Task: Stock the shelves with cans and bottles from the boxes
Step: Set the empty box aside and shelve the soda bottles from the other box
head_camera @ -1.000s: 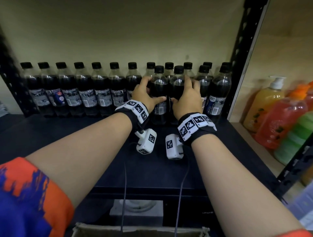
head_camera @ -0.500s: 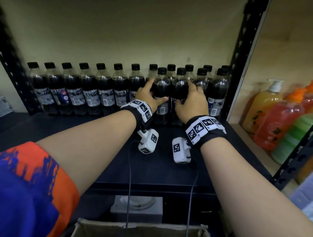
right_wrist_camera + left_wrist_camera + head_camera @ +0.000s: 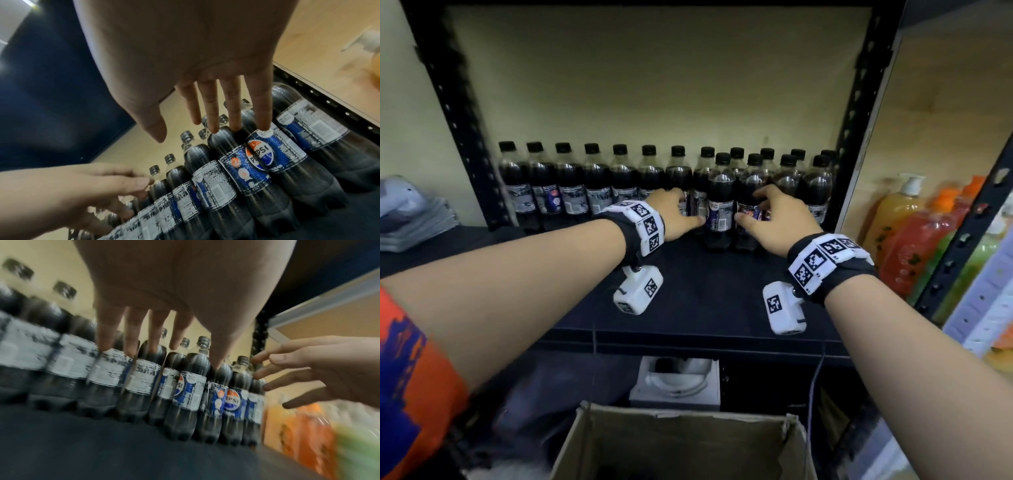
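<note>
Dark cola bottles with black caps stand in a long row point(image 3: 599, 185) along the back of the black shelf point(image 3: 705, 291). Two bottles point(image 3: 720, 205) point(image 3: 750, 209) stand upright in front of that row at the right. My left hand point(image 3: 681, 212) hovers just left of them and my right hand point(image 3: 770, 214) just right, both with fingers straight and spread, holding nothing. The left wrist view shows my left hand point(image 3: 168, 344) in front of the labelled bottles point(image 3: 232, 400). In the right wrist view my right hand point(image 3: 195, 129) is stretched over a cola bottle point(image 3: 259, 155).
An open cardboard box point(image 3: 681, 445) sits below the shelf's front edge, with a white object point(image 3: 676, 380) behind it. Soap bottles in orange, red and green point(image 3: 893, 219) fill the neighbouring shelf on the right. A grey stack point(image 3: 410, 219) lies at the left.
Both hands have let go of the two front bottles, opened and drawn back and apart. The view has pulled back, so the cardboard box shows more.
</note>
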The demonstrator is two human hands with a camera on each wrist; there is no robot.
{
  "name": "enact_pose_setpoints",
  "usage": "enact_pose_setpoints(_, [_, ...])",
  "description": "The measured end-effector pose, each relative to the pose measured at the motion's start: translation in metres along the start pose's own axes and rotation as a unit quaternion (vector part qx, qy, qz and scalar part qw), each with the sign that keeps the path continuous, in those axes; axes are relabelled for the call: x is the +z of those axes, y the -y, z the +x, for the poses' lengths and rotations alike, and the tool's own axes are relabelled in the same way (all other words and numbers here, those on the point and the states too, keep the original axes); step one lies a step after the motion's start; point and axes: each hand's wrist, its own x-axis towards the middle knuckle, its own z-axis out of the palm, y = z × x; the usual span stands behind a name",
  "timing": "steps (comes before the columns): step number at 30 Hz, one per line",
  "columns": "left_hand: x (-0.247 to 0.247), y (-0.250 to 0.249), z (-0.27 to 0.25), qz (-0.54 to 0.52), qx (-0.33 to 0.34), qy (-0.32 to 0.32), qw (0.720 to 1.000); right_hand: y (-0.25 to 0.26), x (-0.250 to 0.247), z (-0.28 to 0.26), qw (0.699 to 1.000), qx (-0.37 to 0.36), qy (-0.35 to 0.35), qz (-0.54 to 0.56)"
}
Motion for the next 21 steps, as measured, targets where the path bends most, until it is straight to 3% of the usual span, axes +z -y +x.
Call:
enact_pose_setpoints(5, [-0.011, 0.020, -0.064, 0.108, -0.017, 0.087, 0.990, 0.012, -0.007, -0.049, 0.991, 0.004, 0.103, -0.084])
enact_pose_setpoints(13, [-0.005, 0.039, -0.175, 0.135, -0.060, 0.228, 0.962, 0.033, 0.002, -0.134, 0.962, 0.046, 0.246, -0.108])
enact_pose_setpoints(18, [0.035, 0.064, -0.226, 0.084, -0.080, 0.308, 0.944, 0.051, 0.027, -0.190, 0.906, 0.069, 0.412, -0.061])
enact_pose_setpoints(21, [0.075, 0.082, -0.245, 0.080, -0.111, 0.352, 0.926, 0.047, 0.064, -0.213, 0.869, 0.048, 0.482, -0.101])
